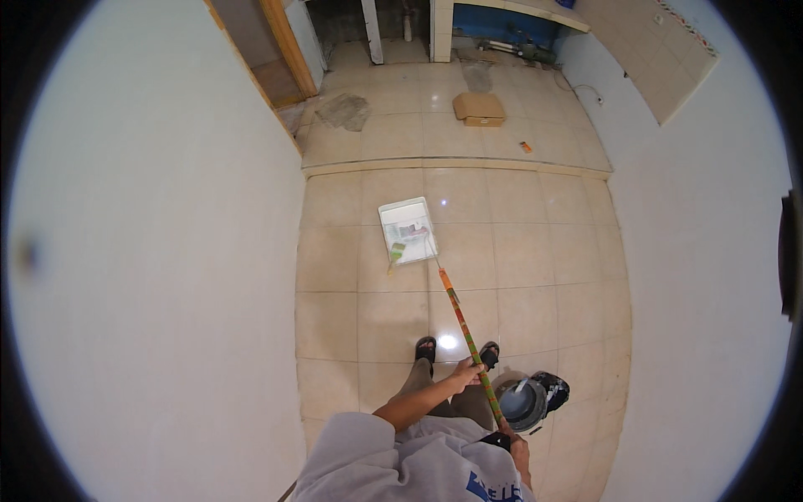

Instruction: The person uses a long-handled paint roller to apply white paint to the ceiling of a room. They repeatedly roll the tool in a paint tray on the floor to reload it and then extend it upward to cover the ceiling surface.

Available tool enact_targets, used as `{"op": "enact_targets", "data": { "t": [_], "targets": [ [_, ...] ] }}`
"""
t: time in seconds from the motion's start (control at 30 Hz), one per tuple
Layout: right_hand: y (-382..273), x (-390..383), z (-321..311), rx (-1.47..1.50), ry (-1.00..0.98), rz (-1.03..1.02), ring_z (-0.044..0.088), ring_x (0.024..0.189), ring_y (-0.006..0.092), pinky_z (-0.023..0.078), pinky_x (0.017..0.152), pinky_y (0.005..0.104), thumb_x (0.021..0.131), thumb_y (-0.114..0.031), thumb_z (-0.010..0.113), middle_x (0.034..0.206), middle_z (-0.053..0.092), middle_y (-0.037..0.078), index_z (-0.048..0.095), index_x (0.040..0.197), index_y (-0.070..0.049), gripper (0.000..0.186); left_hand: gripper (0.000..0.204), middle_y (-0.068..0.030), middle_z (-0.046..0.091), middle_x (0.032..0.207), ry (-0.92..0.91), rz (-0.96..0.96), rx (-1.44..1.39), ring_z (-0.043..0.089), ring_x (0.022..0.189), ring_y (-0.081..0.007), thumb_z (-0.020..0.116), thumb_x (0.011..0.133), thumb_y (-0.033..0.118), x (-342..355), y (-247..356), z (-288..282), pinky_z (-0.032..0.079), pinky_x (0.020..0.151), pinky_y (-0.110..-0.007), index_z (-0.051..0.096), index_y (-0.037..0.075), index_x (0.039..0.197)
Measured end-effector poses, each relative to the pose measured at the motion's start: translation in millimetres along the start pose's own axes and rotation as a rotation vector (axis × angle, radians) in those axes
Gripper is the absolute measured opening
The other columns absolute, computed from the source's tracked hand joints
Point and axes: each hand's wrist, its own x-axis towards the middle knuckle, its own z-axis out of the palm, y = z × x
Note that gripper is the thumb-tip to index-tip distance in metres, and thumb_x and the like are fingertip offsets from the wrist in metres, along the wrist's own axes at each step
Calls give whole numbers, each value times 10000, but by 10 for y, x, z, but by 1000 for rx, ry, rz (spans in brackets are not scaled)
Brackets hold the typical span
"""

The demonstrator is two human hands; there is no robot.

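My left hand [467,375] is wrapped round the middle of a long paint roller pole [461,318], patterned in orange, red and green. Lower down, by my waist, my right hand [518,450] grips the pole's near end; its fingers are partly hidden. The pole slants forward and left to a white paint tray [388,219] on the floor. Its thin metal rod reaches into the tray, where the roller head is hard to make out against the white paint. A green paintbrush [397,250] rests at the tray's near left edge, its handle over the rim.
Beside my right foot stands a paint bucket [520,407] with a pale stick or tool inside and a dark bundle [553,390] against it. A low step [452,164] crosses the tiled floor. Beyond lie an open cardboard box [479,109] and a small orange packet [525,146]. White walls flank both sides.
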Motion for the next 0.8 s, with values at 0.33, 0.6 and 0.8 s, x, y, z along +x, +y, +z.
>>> {"op": "enact_targets", "data": {
  "t": [0.33,0.6,0.8],
  "targets": [
    [-224,330,-6,46,38,47,725,794,333,550,677,399,911,-87,645,929,722,224,619,1358,-117,449,427,-131,648,1071,137,54,25,697,974,-274,589,1009,148,236,383,-35,614,830,-429,438,35,1391],
    [-67,-23,-119,47,39,84,725,783,334,553,680,388,910,-92,652,910,722,223,628,1343,-111,434,358,-104,615,1140,-22,-66,28,673,996,-285,674,941,184,148,-10,18,599,832,-456,491,102,1239],
    [17,-195,-178,89,46,115,725,774,334,556,682,380,910,-96,657,895,721,222,635,1331,-105,422,425,-96,620,1155,-82,-115,19,659,1064,-261,685,957,182,42,-98,57,566,925,-439,490,68,1317]
  ]
}}
